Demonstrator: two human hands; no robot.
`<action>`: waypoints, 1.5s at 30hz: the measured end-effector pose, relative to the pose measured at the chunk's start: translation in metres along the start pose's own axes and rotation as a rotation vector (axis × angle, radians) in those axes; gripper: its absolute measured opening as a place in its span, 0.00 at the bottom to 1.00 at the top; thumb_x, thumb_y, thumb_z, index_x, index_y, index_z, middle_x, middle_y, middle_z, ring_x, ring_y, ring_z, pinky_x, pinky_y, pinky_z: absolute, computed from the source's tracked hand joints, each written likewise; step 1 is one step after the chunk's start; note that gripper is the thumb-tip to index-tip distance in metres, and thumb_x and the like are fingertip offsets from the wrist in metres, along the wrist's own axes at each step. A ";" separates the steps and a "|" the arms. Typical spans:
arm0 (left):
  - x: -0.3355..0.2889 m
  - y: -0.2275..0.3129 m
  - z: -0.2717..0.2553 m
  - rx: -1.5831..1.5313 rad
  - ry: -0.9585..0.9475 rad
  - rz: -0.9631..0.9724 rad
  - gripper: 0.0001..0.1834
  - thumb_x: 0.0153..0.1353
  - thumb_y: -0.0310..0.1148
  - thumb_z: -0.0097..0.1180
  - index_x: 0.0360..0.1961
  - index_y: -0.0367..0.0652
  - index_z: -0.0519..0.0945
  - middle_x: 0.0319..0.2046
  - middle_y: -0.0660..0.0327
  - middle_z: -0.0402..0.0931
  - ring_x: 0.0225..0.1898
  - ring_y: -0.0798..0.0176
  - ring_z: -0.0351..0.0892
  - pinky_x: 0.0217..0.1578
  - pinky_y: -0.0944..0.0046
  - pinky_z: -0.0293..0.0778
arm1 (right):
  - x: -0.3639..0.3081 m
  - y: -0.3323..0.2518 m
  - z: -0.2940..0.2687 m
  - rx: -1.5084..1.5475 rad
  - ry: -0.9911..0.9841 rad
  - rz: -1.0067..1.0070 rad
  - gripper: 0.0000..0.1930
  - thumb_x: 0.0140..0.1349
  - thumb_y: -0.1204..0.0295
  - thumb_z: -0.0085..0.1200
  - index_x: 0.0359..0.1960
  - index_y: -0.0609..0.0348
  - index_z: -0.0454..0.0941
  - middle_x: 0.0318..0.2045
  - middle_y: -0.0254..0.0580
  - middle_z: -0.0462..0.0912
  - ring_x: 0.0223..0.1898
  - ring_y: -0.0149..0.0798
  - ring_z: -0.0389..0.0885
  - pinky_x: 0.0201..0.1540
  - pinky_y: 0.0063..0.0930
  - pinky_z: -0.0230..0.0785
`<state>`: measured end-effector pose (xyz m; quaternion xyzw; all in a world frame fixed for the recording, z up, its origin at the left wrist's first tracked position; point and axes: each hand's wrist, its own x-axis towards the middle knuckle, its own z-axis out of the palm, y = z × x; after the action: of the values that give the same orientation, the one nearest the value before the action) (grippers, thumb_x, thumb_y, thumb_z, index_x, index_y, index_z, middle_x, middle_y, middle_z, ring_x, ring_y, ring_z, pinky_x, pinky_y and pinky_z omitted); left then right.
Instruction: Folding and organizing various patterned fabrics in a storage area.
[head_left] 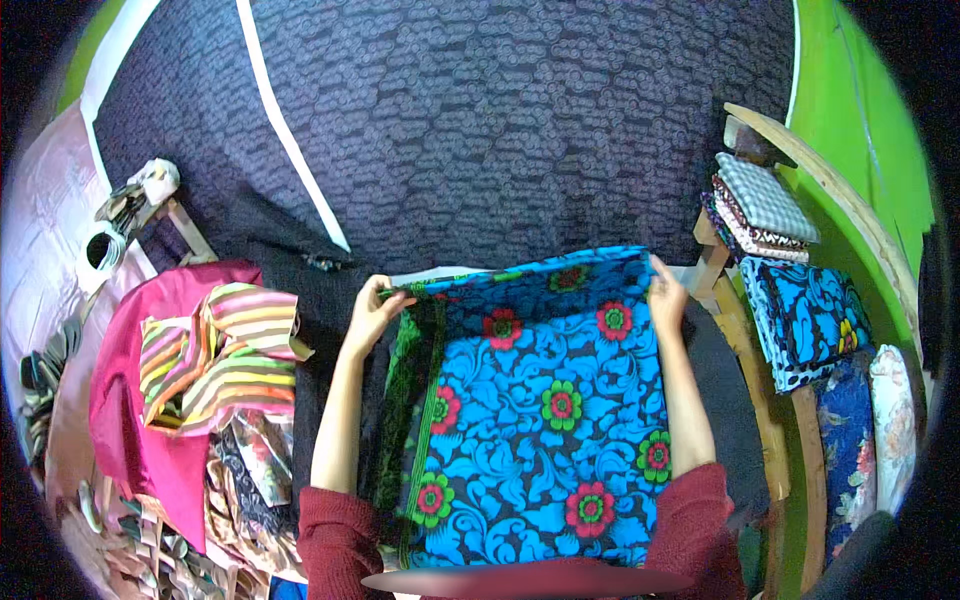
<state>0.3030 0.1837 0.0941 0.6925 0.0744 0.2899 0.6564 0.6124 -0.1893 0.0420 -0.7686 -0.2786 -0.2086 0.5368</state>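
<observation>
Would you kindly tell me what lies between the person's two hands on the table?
In the head view, the far edge of the blue floral cloth stretches between the left hand and the right hand; each hand grips one corner.

The blue flowered cloth [540,400] is a thin woven fabric, matt, with a printed pattern and soft folds. The dark patterned cloth [500,120] under it looks like matt cotton, smooth and flat. The striped cloth [225,355] has a light sheen, like satin, and the pink cloth [130,420] beside it is plain and a bit shiny too. The rack [775,400] is bare wood, pale and unpolished. The sleeves [340,535] are knitted, rough wool-like material.
</observation>
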 end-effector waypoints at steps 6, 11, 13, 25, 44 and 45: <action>-0.155 0.078 -0.009 0.326 -0.270 -0.041 0.15 0.51 0.16 0.50 0.41 0.34 0.78 0.41 0.55 0.76 0.41 0.61 0.77 0.42 0.65 0.74 | -0.077 -0.042 -0.144 0.709 -0.204 0.309 0.11 0.48 0.72 0.45 0.29 0.66 0.76 0.36 0.46 0.78 0.36 0.37 0.77 0.40 0.26 0.70; -0.278 0.088 -0.016 0.370 -0.328 -0.302 0.18 0.43 0.12 0.53 0.37 0.36 0.81 0.41 0.52 0.77 0.46 0.61 0.76 0.48 0.66 0.70 | -0.149 -0.101 -0.212 0.297 -0.747 0.374 0.10 0.41 0.76 0.45 0.21 0.68 0.79 0.22 0.46 0.80 0.27 0.34 0.77 0.34 0.23 0.68; -0.304 0.074 -0.018 0.307 -0.344 -0.403 0.17 0.44 0.14 0.55 0.38 0.36 0.80 0.41 0.52 0.77 0.47 0.59 0.76 0.49 0.65 0.69 | -0.182 -0.109 -0.226 0.211 -0.840 0.435 0.11 0.41 0.81 0.44 0.24 0.68 0.80 0.23 0.45 0.81 0.28 0.32 0.78 0.36 0.22 0.68; -0.333 0.077 -0.019 0.220 -0.221 -0.269 0.21 0.38 0.10 0.48 0.37 0.33 0.80 0.42 0.47 0.76 0.48 0.56 0.75 0.49 0.65 0.68 | -0.261 -0.154 -0.245 0.290 -0.384 0.406 0.12 0.36 0.85 0.40 0.21 0.70 0.78 0.22 0.49 0.79 0.27 0.40 0.78 0.38 0.26 0.69; -0.270 0.041 0.011 1.423 0.027 -0.487 0.33 0.49 0.55 0.56 0.41 0.33 0.73 0.36 0.45 0.74 0.37 0.45 0.75 0.37 0.51 0.72 | -0.238 -0.134 -0.182 -0.481 -0.406 0.514 0.20 0.58 0.53 0.46 0.38 0.59 0.77 0.33 0.50 0.80 0.37 0.51 0.79 0.38 0.36 0.69; -0.255 0.034 0.028 1.418 -0.025 -0.468 0.35 0.49 0.56 0.56 0.43 0.32 0.71 0.39 0.45 0.73 0.38 0.45 0.75 0.37 0.51 0.72 | -0.243 -0.086 -0.174 -0.409 -0.353 0.450 0.22 0.58 0.52 0.46 0.40 0.58 0.76 0.33 0.49 0.80 0.39 0.50 0.78 0.40 0.37 0.69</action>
<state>0.0982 0.0320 0.0499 0.9190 0.3816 0.0173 0.0978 0.3690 -0.3797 0.0111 -0.9265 -0.1431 -0.0004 0.3480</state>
